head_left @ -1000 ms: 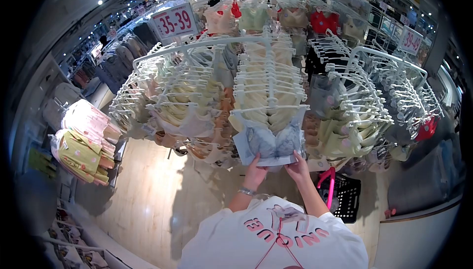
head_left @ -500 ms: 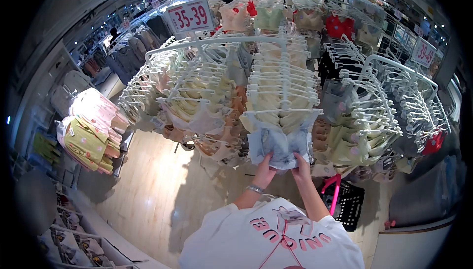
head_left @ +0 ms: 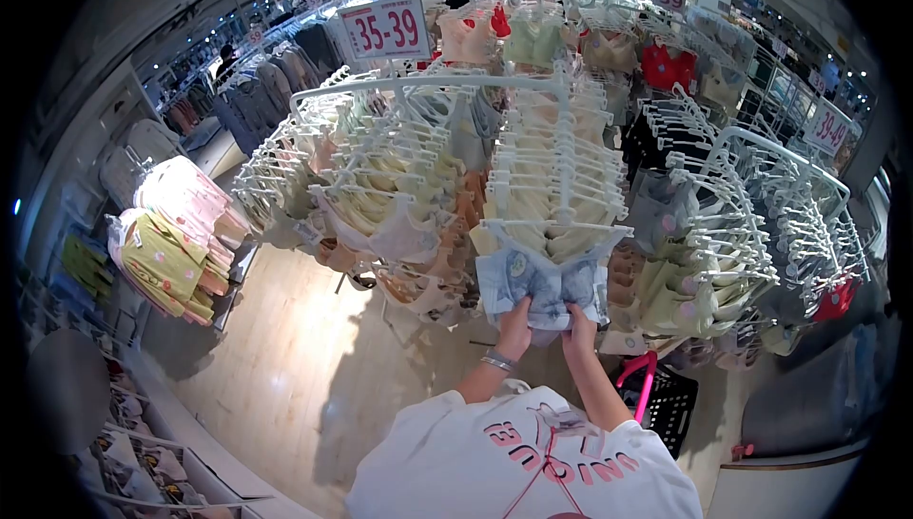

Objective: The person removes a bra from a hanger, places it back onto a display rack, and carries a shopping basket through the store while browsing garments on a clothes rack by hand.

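A pale blue patterned bra [head_left: 540,277] hangs from a white hanger [head_left: 556,227] at the front of the middle row. My left hand [head_left: 515,329] pinches its lower edge on the left, thumb on top. My right hand [head_left: 579,331] grips the same edge a little to the right. The fingers beneath the fabric are hidden. Behind it, cream bras [head_left: 547,177] hang in a dense row on the white rack [head_left: 563,144].
More bras [head_left: 404,234] hang on the left, with green ones [head_left: 680,296] on the right. A price sign [head_left: 385,29] stands above the rack. A black basket [head_left: 671,410] with a pink handle is by my right arm. Pyjamas [head_left: 171,258] hang at far left.
The view has shifted, so the racks sit farther right in it. Both hands remain on the blue bra, whose lower part now looks more bunched between them.
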Tool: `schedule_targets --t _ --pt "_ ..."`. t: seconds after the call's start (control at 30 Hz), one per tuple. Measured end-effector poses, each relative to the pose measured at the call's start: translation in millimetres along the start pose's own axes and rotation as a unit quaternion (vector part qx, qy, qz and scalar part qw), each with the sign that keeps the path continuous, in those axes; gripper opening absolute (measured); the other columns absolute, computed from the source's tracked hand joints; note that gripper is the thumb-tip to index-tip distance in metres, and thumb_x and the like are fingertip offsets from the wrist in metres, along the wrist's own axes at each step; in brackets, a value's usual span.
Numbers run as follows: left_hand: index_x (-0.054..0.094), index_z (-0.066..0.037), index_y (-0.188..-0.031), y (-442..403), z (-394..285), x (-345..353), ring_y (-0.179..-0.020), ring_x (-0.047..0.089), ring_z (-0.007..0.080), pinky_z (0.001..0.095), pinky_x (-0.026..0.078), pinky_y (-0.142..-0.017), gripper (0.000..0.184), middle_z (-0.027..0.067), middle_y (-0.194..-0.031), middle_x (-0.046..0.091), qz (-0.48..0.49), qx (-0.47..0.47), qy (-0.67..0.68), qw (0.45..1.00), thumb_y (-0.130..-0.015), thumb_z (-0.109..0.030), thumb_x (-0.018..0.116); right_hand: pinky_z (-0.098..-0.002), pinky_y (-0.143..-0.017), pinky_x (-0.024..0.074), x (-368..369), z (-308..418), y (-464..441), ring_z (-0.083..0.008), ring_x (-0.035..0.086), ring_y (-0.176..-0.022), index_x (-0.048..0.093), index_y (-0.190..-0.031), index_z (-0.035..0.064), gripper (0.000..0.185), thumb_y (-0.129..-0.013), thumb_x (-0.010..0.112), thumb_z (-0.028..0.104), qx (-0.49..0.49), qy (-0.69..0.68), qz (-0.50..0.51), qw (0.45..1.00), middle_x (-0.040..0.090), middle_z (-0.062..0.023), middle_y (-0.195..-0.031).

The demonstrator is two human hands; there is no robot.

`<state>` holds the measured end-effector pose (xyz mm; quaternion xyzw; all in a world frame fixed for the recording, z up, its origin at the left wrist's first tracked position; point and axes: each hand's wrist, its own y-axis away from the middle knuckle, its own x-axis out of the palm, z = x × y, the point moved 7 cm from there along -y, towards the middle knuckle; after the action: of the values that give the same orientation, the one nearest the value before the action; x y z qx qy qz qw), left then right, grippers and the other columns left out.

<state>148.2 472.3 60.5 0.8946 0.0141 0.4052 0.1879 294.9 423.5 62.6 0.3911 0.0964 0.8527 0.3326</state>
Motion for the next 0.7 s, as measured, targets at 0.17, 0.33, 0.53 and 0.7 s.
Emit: schedule_targets --t 0.17,0.33,0.53,0.7 --pt "0.053 -0.002 -0.114 4.5 0.2 8.8 -0.099 0.059 0.018 0.0339 0.049 -0.085 0.032 0.0056 -0.109 0.059 0.003 -0.02 0.058 0.998 -0.085 -0.009 0.062 -0.037 -0.075 0.0525 -9.8 -5.9 -9.4 -0.0217 0.061 -0.089 0.054 -0.106 0.0001 0.027 -0.08 0.06 0.0 0.03 -0.02 0.013 0.999 0.06 -0.0099 -0.099" --pt "0.053 -0.003 -0.115 -1.2 8.7 -0.9 -0.099 0.058 0.0176 0.0335 0.048 -0.085 0.035 0.006 -0.112 0.059 0.018 -0.018 0.016 1.0 -0.084 -0.014 0.065 -0.0354 -0.072 0.0494 -28.5 -19.9 -14.6 -0.0206 0.059 -0.085 0.057 -0.099 0.0032 0.025 -0.076 0.067 0.001 0.099 -0.107 -0.01 0.989 0.059 -0.0066 -0.091" --pt "0.057 -0.006 -0.107 -14.8 16.6 -38.7 -0.095 0.058 0.02 0.0372 0.048 -0.081 0.028 0.0058 -0.104 0.06 0.027 -0.075 0.066 0.995 -0.083 -0.017 0.067 -0.0387 -0.082 0.0481 -60.5 -17.6 -40.9 -0.0233 0.056 -0.09 0.054 -0.095 0.004 0.021 -0.076 0.061 -0.003 0.097 -0.156 0.063 0.981 0.057 -0.0088 -0.094" --pt "0.061 -0.011 -0.095 -32.5 -0.4 -78.7 -0.09 0.058 0.0215 0.0385 0.047 -0.081 0.013 0.0038 -0.088 0.062 -0.011 -0.086 0.124 0.988 -0.084 -0.015 0.066 -0.041 -0.08 0.0465 -75.0 -7.5 -43.0 -0.0248 0.055 -0.085 0.054 -0.088 0.0042 0.01 -0.079 0.057 0.003 0.137 -0.228 -0.018 0.964 0.057 -0.0075 -0.087"
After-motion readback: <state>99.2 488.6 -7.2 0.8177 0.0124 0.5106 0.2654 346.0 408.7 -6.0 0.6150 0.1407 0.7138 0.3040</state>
